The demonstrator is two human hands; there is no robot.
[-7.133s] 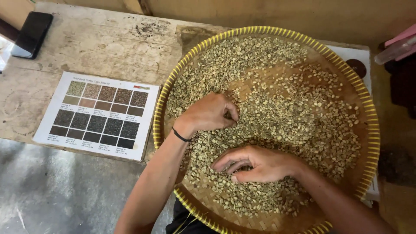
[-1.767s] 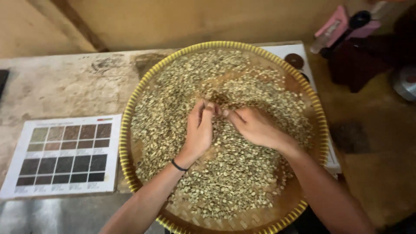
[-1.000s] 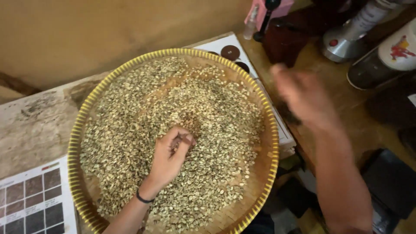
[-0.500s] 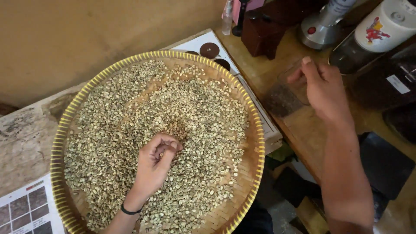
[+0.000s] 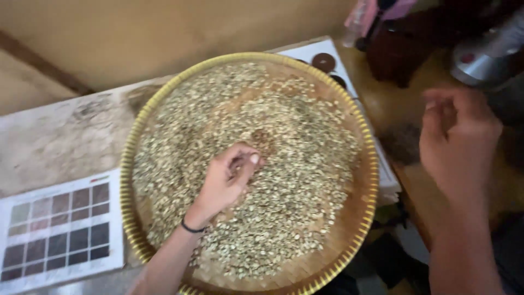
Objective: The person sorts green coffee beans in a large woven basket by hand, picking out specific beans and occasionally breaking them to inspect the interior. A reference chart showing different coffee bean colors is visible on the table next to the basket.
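Note:
A big round woven tray [image 5: 367, 218] with a yellow rim holds a layer of pale green beans [image 5: 297, 147]. My left hand [image 5: 225, 183], a dark band on its wrist, rests in the middle of the beans with fingers curled, pinching at them. My right hand [image 5: 457, 143] hovers off the tray to the right, above a wooden surface, blurred, its fingers loosely curled; whether it holds anything is unclear.
A printed chart of brown and grey colour squares [image 5: 57, 226] lies left of the tray on a worn table [image 5: 60, 142]. White paper with dark round spots [image 5: 322, 60] sticks out behind the tray. A metal appliance [image 5: 486, 54] and dark objects stand at the upper right.
My right hand left the tray and swung out to the right, then drew back a little toward me. My left hand stayed in the beans, fingers curling. The view shifted back leftward.

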